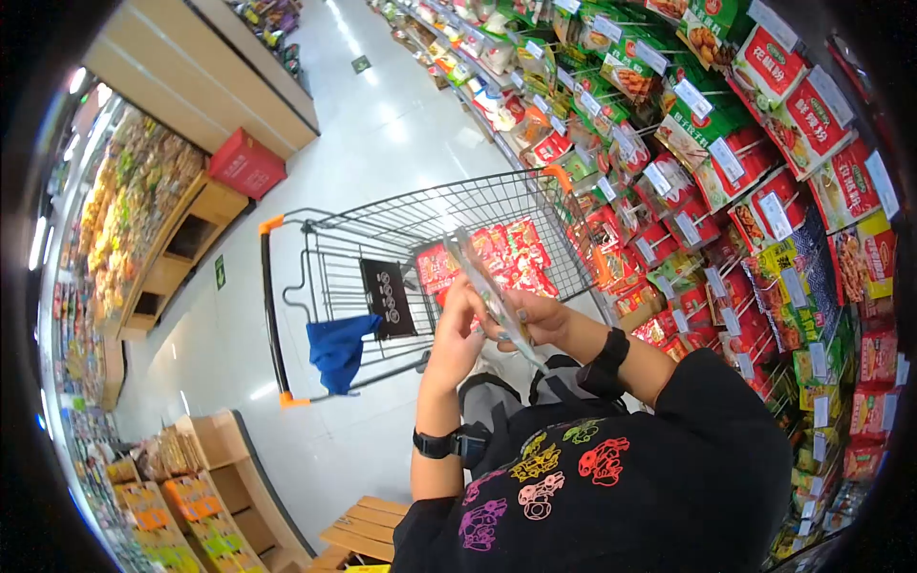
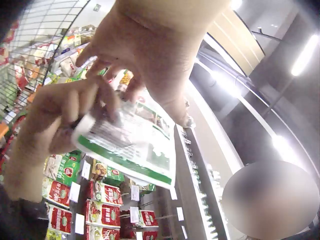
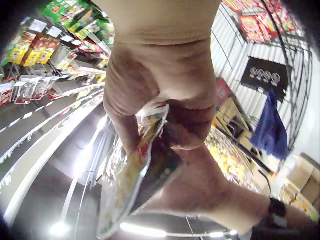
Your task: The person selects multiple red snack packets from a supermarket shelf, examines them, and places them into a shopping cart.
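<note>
A flat, glossy seasoning packet (image 1: 494, 304) with a clear edge is held up in front of the body, above the near side of the cart. My right hand (image 1: 541, 319) pinches it between thumb and fingers; the right wrist view shows the packet (image 3: 145, 175) hanging edge-on from that grip. My left hand (image 1: 457, 329) holds the packet from the other side, fingers bent at its edge. In the left wrist view the packet's printed face (image 2: 132, 145) shows a green band and small pictures, between the left hand (image 2: 150, 55) and the right hand (image 2: 70, 107).
A wire shopping cart (image 1: 401, 205) stands just ahead, with several red packets (image 1: 521, 253) inside and a blue cloth (image 1: 339, 351) over its side. Shelves with hanging seasoning packets (image 1: 802, 124) line the right. At left are a produce stand (image 1: 143, 210) and a red box (image 1: 246, 164).
</note>
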Available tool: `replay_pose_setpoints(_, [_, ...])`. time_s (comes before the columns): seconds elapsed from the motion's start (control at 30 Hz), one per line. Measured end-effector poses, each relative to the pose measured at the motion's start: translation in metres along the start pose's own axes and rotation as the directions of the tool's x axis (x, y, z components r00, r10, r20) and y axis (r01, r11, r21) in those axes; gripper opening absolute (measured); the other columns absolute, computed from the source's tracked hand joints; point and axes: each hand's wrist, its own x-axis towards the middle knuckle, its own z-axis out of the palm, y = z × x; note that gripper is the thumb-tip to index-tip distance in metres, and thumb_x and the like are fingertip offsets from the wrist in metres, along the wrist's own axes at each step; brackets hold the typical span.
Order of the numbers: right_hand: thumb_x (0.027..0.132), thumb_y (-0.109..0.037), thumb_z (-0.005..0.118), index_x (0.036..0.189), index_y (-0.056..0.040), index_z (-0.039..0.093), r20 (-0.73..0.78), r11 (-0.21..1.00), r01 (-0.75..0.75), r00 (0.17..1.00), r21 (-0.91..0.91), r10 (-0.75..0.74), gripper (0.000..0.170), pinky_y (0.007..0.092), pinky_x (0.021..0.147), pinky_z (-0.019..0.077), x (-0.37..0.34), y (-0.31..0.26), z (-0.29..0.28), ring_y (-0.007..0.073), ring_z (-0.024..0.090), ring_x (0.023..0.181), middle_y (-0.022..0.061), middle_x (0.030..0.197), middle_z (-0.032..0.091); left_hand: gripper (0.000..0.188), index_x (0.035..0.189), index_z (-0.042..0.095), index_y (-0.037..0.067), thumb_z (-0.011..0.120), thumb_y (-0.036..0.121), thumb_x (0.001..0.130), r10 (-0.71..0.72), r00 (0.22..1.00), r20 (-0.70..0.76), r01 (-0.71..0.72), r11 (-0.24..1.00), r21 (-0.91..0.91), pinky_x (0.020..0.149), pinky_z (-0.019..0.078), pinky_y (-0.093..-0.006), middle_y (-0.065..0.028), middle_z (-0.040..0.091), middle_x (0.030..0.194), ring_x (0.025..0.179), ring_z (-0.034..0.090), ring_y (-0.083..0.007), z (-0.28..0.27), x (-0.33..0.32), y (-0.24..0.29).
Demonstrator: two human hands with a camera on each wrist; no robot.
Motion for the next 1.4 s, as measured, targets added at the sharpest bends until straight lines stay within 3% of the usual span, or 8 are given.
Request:
replay_pose_setpoints(0.13, [0.083, -0.037, 0.046, 0.102, -0.0092, 0.045, 0.227, 0.948, -0.198, 0.963, 0.248, 0.142, 0.034, 0.0214, 0.047, 0.033, -0.001, 0.042, 0.039, 0.0104, 0.037, 0.054, 0.0023, 0.07, 0.043, 0.045, 0.098, 0.03, 0.007, 0.058, -0.008, 0.066, -0.074, 0.934, -0.349, -0.059, 0.932, -0.357, 0.084, 0.0392, -0.0312, -0.0134, 0.042, 0.108, 0.102, 0.044, -0.0199, 0.038, -0.033, 0.034])
replay_pose_setpoints(0.27, [0.078, -0.053, 0.042, 0.091, -0.0107, 0.049, 0.306, 0.928, -0.297, 0.926, 0.227, 0.221, 0.045, 0.0246, 0.048, 0.0264, -0.017, 0.075, 0.088, 0.0137, 0.029, 0.055, 0.0037, 0.063, 0.038, 0.076, 0.123, 0.019, 0.006, 0.065, -0.005, 0.063, 0.052, 0.975, -0.216, -0.15, 0.87, -0.469, 0.087, 0.039, -0.033, -0.0142, 0.04, 0.114, 0.106, 0.042, -0.0214, 0.045, -0.062, 0.06])
replay_pose_setpoints(0.4, [0.077, -0.059, 0.037, 0.11, -0.0098, 0.044, 0.367, 0.929, -0.274, 0.914, 0.248, 0.171, 0.059, 0.0376, 0.061, 0.0389, -0.022, 0.11, 0.132, 0.0244, 0.046, 0.074, 0.0128, 0.089, 0.049, 0.056, 0.112, 0.039, -0.004, 0.067, -0.001, 0.063, -0.074, 0.997, -0.013, 0.057, 0.856, -0.513, 0.078, 0.0442, -0.0283, -0.0116, 0.054, 0.102, 0.089, 0.055, -0.0172, 0.043, -0.101, 0.098])
replay_pose_setpoints(0.67, [0.075, -0.064, 0.034, 0.123, -0.0105, 0.034, -0.246, 0.984, -0.16, 0.96, -0.081, 0.136, 0.072, 0.0513, 0.076, 0.0398, -0.025, 0.171, 0.193, 0.0332, 0.048, 0.097, 0.0162, 0.114, 0.046, 0.04, 0.101, 0.047, -0.005, 0.063, -0.004, 0.064, 0.108, 0.904, -0.412, -0.214, 0.952, -0.22, 0.073, 0.0459, -0.0273, -0.0115, 0.057, 0.094, 0.082, 0.057, -0.0164, 0.02, -0.215, 0.154])
replay_pose_setpoints(0.7, [0.073, -0.067, 0.033, 0.132, -0.0114, 0.017, -0.032, 0.97, -0.176, 0.984, -0.168, 0.174, 0.083, 0.0618, 0.089, 0.0243, -0.032, 0.176, 0.189, 0.0344, 0.029, 0.119, 0.0126, 0.134, 0.024, 0.04, 0.101, 0.047, -0.004, 0.063, -0.004, 0.065, 0.137, 0.895, -0.424, -0.242, 0.948, -0.206, 0.074, 0.0457, -0.0275, -0.0114, 0.057, 0.094, 0.082, 0.057, -0.0158, 0.015, -0.225, 0.151])
replay_pose_setpoints(0.77, [0.073, -0.065, 0.035, 0.132, -0.0107, 0.015, 0.068, 0.962, -0.124, 0.987, -0.244, 0.145, 0.083, 0.0611, 0.09, 0.0238, -0.04, 0.192, 0.189, 0.0326, 0.027, 0.12, 0.0123, 0.134, 0.024, 0.04, 0.102, 0.046, -0.003, 0.063, -0.004, 0.065, 0.144, 0.898, -0.417, -0.256, 0.94, -0.225, 0.074, 0.0453, -0.0278, -0.0109, 0.057, 0.094, 0.083, 0.057, -0.0158, 0.011, -0.237, 0.146])
replay_pose_setpoints(1.1, [0.083, -0.031, 0.048, 0.126, -0.0036, 0.026, -0.123, 0.825, 0.103, 0.971, -0.555, -0.203, 0.056, 0.0485, 0.084, 0.0413, -0.14, 0.244, 0.226, 0.0293, 0.04, 0.112, 0.0137, 0.123, 0.038, 0.053, 0.111, 0.037, -0.001, 0.065, -0.005, 0.065, 0.129, 0.974, -0.185, -0.197, 0.888, -0.415, 0.078, 0.0452, -0.0302, -0.0107, 0.051, 0.102, 0.09, 0.054, -0.0186, 0.094, -0.25, 0.133])
replay_pose_setpoints(1.4, [0.082, -0.007, 0.049, 0.124, -0.0028, 0.026, -0.135, 0.452, 0.361, 0.641, -0.815, -0.756, 0.048, 0.0452, 0.081, 0.0464, -0.306, 0.255, 0.279, 0.0297, 0.045, 0.106, 0.0156, 0.119, 0.04, 0.053, 0.11, 0.036, -0.003, 0.063, -0.008, 0.065, 0.261, 0.917, 0.301, -0.157, 0.931, -0.33, 0.08, 0.0456, -0.0318, -0.0138, 0.049, 0.105, 0.093, 0.053, -0.0205, 0.27, -0.252, 0.135])
